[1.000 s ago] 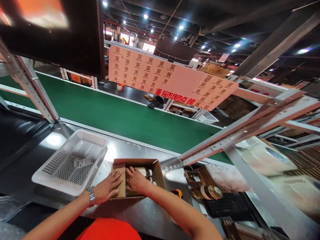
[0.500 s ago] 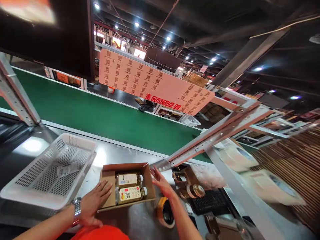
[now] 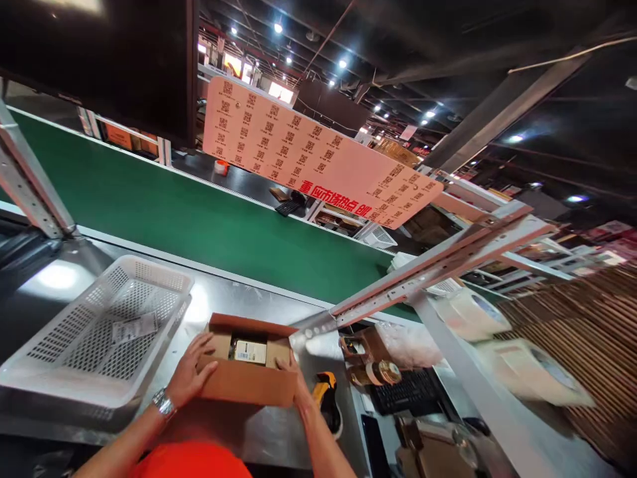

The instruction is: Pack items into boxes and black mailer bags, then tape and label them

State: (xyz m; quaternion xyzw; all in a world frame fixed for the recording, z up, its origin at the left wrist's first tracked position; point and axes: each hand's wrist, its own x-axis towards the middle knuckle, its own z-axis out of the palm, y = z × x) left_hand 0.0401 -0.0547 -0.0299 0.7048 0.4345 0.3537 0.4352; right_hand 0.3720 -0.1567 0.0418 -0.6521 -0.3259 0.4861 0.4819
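A brown cardboard box (image 3: pixel 246 386) stands on the metal bench in front of me, its top open between the long flaps. Inside, part of a bottle with a pale label (image 3: pixel 250 351) shows; the near flap hides whatever lies lower. My left hand (image 3: pixel 192 373) grips the box's left end, thumb on the near flap and fingers over the end flap. At the opposite end my right hand (image 3: pixel 293 380) is closed round the corner, thumb at the inner edge. A tape dispenser (image 3: pixel 327 401) with a yellow part sits just right of my right hand.
A white perforated basket (image 3: pixel 99 335) with a slip of paper stands on the left. Beyond the bench runs a green conveyor belt (image 3: pixel 199 219). A metal post (image 3: pixel 423 272) rises at the right, near a jar (image 3: pixel 383 373), a black keyboard (image 3: pixel 405 401) and tape rolls (image 3: pixel 535 372).
Both end flaps are now folded inward and the near flap is raised, covering the nearer bottle. My right hand has come down onto the box's right end; the left has shifted up its left end.
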